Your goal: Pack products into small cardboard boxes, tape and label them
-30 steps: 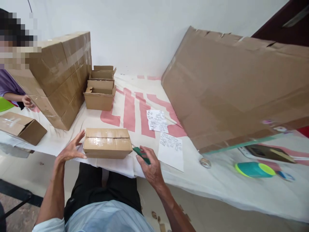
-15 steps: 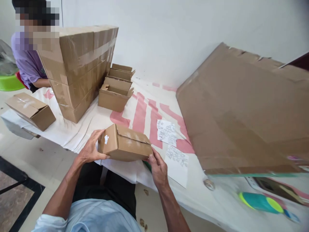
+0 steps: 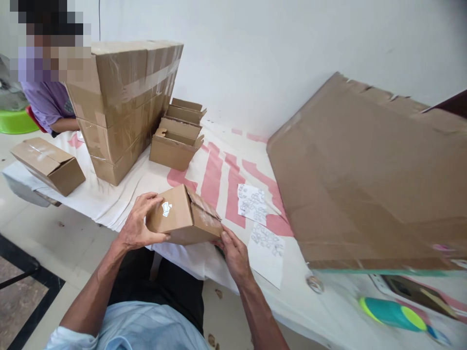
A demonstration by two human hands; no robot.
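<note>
A closed brown cardboard box (image 3: pixel 178 218) is held between both hands at the near edge of the table, with clear tape along its flap seam and a small white sticker (image 3: pixel 167 209) on its left end. My left hand (image 3: pixel 142 223) grips that end, thumb along the lower edge and fingers over the far side. At the other end, my right hand (image 3: pixel 233 250) pinches the lower right corner. Two printed sticker sheets (image 3: pixel 251 203) lie on the tablecloth just right of the box.
Tall taped cartons (image 3: pixel 124 112) stand at the left beside open small boxes (image 3: pixel 173 148). A closed box (image 3: pixel 49 165) sits at the far left. A large cardboard sheet (image 3: pixel 365 180) leans at the right, near a tape roll (image 3: pixel 314 284) and a teal object (image 3: pixel 392 312). Behind the cartons sits a person (image 3: pixel 45 104).
The box has turned in my hands, so its stickered end faces me more. My right hand has shifted slightly left and stays on the corner.
</note>
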